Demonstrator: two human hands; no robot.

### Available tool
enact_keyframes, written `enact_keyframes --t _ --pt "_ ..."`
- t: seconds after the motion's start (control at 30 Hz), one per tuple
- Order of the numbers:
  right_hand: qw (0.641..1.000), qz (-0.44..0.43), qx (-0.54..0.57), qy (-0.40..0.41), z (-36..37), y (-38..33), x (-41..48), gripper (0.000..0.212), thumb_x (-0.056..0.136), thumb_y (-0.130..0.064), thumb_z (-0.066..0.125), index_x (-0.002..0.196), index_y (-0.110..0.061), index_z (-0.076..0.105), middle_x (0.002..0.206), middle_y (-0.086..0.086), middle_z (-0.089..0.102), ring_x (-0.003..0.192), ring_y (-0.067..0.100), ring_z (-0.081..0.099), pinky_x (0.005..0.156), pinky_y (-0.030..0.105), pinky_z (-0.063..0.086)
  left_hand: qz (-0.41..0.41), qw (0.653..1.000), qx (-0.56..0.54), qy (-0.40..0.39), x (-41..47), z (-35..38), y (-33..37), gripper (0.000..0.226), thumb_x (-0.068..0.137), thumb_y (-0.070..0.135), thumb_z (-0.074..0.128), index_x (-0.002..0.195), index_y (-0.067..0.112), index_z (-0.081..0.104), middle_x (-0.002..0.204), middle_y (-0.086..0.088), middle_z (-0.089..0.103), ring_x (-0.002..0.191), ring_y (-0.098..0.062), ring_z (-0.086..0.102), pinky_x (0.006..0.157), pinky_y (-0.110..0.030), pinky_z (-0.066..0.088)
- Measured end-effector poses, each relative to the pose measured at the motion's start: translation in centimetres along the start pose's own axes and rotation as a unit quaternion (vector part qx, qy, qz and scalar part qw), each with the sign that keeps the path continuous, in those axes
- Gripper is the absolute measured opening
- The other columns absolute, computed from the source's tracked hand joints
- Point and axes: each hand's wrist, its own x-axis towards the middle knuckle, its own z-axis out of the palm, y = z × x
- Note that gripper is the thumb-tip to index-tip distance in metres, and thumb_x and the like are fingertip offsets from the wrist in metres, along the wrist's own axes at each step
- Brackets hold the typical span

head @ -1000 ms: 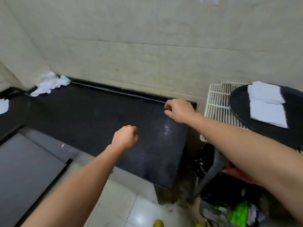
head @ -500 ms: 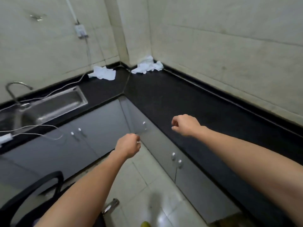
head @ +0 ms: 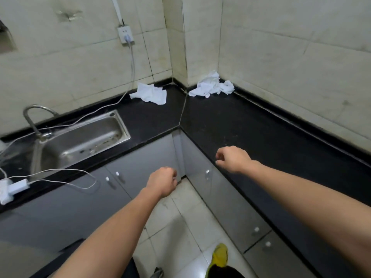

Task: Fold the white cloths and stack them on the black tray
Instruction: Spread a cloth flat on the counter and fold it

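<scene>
Two crumpled white cloths lie at the far corner of the black L-shaped counter point(head: 230, 121): one cloth point(head: 149, 93) left of the corner seam, a bigger heap point(head: 211, 86) right of it against the wall. My left hand point(head: 162, 182) hangs over the grey cabinet fronts, fingers curled, holding nothing. My right hand point(head: 232, 158) hovers at the counter's front edge, fingers loosely curled, also with nothing in it. Both hands are well short of the cloths. The black tray is out of view.
A steel sink point(head: 80, 141) with a curved tap point(head: 33, 117) sits in the left counter. White cables run from a wall socket point(head: 125, 34) to a charger block point(head: 12, 189). Grey cabinet doors point(head: 220, 197) and tiled floor point(head: 180, 227) lie below.
The view has swung left, away from the tray and wire rack, to the counter corner and the sink. Both hands stay curled and have come a little nearer the cloths.
</scene>
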Motion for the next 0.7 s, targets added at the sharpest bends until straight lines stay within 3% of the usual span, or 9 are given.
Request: enact_keyframes --t 0.23,0.5,0.7 --pt "0.999 0.031 0.029 -0.008 -0.3 2.7 14.6 0.018 0.088 -0.039 0.061 0.103 -0.029 0.063 0.105 -0.002 0.068 0.098 0.023 0.062 0.073 0.031 0.045 0.013 1.000 -0.005 -0.003 13.8 -1.7 -3.0 0.026 0.090 0.021 0.048 0.107 0.009 0.065 0.110 -0.011 0.065 0.103 -0.030 0.059 0.081 -0.037 0.051" --pt "0.996 0.040 0.057 -0.049 -3.0 3.8 29.0 0.017 0.091 -0.037 0.061 0.104 -0.027 0.061 0.102 -0.003 0.065 0.093 0.020 0.062 0.075 0.036 0.052 0.005 0.999 -0.037 0.009 28.4 -6.3 -6.3 0.027 0.089 0.026 0.051 0.111 0.018 0.064 0.113 -0.005 0.064 0.104 -0.027 0.060 0.083 -0.035 0.049" --pt "0.994 0.039 0.069 -0.079 -2.7 2.3 38.0 0.016 0.091 -0.037 0.060 0.102 -0.025 0.059 0.100 -0.003 0.065 0.090 0.019 0.061 0.079 0.038 0.052 0.006 0.999 -0.045 -0.009 35.4 -6.7 -11.0 0.016 0.090 0.027 0.051 0.097 0.018 0.063 0.103 -0.004 0.064 0.097 -0.026 0.060 0.075 -0.033 0.047"
